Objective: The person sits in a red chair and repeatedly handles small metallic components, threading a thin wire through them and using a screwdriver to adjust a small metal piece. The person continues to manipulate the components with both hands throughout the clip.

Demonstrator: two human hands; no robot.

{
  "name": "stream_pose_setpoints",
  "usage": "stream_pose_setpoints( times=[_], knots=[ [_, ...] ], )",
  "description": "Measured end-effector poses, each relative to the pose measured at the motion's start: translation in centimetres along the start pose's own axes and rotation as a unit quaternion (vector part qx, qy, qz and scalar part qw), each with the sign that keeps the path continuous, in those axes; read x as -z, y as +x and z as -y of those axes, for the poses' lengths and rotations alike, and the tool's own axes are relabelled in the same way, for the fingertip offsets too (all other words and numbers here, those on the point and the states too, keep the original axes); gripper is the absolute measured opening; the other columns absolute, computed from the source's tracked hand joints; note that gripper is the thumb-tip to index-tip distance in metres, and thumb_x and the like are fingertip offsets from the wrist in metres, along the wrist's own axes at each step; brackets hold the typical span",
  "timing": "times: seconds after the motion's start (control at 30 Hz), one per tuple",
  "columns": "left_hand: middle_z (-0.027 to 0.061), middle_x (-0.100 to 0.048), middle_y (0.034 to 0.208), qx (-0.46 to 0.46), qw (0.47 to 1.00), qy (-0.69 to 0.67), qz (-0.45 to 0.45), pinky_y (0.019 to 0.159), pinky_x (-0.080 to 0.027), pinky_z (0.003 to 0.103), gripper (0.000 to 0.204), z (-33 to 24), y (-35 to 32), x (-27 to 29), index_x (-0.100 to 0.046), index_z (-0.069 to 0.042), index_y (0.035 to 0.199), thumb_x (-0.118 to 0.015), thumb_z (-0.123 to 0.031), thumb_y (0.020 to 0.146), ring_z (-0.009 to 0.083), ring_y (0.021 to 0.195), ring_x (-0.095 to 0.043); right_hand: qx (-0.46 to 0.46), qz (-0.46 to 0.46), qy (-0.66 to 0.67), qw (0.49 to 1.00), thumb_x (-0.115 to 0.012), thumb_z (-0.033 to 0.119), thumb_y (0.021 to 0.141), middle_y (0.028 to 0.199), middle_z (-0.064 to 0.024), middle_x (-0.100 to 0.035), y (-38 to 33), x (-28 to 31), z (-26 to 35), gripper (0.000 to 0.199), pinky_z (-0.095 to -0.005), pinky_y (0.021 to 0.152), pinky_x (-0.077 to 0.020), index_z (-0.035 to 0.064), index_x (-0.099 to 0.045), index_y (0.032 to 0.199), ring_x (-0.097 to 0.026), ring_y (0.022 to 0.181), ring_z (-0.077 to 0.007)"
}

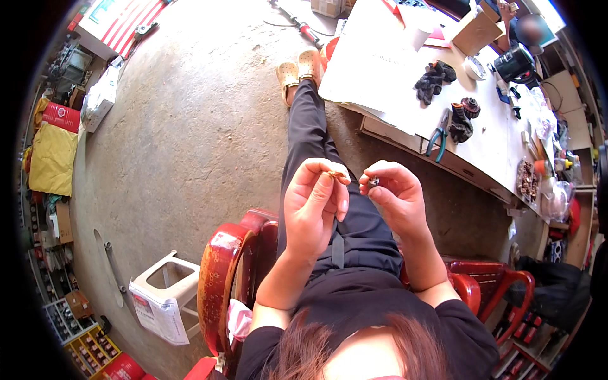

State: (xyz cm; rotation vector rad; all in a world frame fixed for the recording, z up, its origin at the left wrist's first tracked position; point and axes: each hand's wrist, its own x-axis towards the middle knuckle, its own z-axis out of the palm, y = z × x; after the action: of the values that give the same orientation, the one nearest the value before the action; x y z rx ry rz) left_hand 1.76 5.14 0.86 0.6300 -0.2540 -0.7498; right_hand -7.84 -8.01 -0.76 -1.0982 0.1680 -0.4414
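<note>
My left hand (315, 201) is raised over my lap, its thumb and fingertips pinched on a small brass-coloured piece (336, 174). Close by on the right, my right hand (398, 195) grips a small dark metal piece (373, 182) between thumb and fingers. A narrow gap separates the two hands, and the pieces do not touch. Both are too small for me to name their kind. Beneath the hands are my outstretched legs in dark trousers (306, 133).
A white-topped table (373, 69) at the right bears pliers (437, 135), dark gloves (434, 81) and a black kettle (514, 64). Another person (531, 30) is at its far end. Left of my red wooden chair (218, 269) stands a pale stool (166, 278). Shelves line both sides.
</note>
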Motion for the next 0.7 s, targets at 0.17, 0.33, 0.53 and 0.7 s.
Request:
stream_pose_setpoints(
  times=[0.17,0.33,0.53,0.7],
  knots=[
    [0.0099,-0.056,0.094,-0.017,1.000,0.013,-0.011,0.057,-0.046,0.022,0.012,0.1,0.1,-0.2,-0.052,-0.003,0.104,-0.050,-0.015,0.100,0.0140,0.075,-0.055,0.069,0.012,-0.202,0.977,-0.067,-0.007,0.080,0.097,-0.0104,-0.065,0.1,-0.4,0.4,0.024,-0.0287,0.083,-0.0513,-0.0027,-0.067,0.104,-0.063,0.092,-0.0171],
    [0.0112,-0.060,0.099,-0.022,0.999,0.026,0.037,0.067,-0.051,0.027,0.012,0.6,-0.3,0.4,-0.052,-0.001,0.106,-0.051,-0.011,0.099,0.0163,0.082,-0.060,0.120,-0.022,-0.377,0.918,-0.070,-0.009,0.073,0.094,-0.0106,-0.066,0.4,-1.2,1.6,0.028,-0.0282,0.079,-0.0522,0.0013,-0.070,0.099,-0.065,0.090,-0.0196],
    [0.0114,-0.058,0.097,-0.030,0.999,0.006,0.030,0.068,-0.051,0.028,0.012,0.2,-0.2,0.4,-0.051,-0.001,0.105,-0.050,-0.011,0.099,0.0160,0.081,-0.059,0.126,-0.004,-0.339,0.932,-0.070,-0.009,0.073,0.095,-0.0113,-0.067,0.6,-0.5,1.2,0.028,-0.0292,0.078,-0.0529,0.0013,-0.069,0.099,-0.066,0.090,-0.0205],
    [0.0115,-0.058,0.097,-0.035,0.998,0.019,0.058,0.068,-0.051,0.027,0.012,0.1,-0.3,0.3,-0.051,0.000,0.105,-0.051,-0.010,0.099,0.0155,0.081,-0.059,0.141,-0.011,-0.347,0.927,-0.069,-0.009,0.073,0.097,-0.0115,-0.068,0.6,-0.7,1.1,0.028,-0.0301,0.078,-0.0531,0.0020,-0.069,0.099,-0.066,0.090,-0.0212]
  ],
)
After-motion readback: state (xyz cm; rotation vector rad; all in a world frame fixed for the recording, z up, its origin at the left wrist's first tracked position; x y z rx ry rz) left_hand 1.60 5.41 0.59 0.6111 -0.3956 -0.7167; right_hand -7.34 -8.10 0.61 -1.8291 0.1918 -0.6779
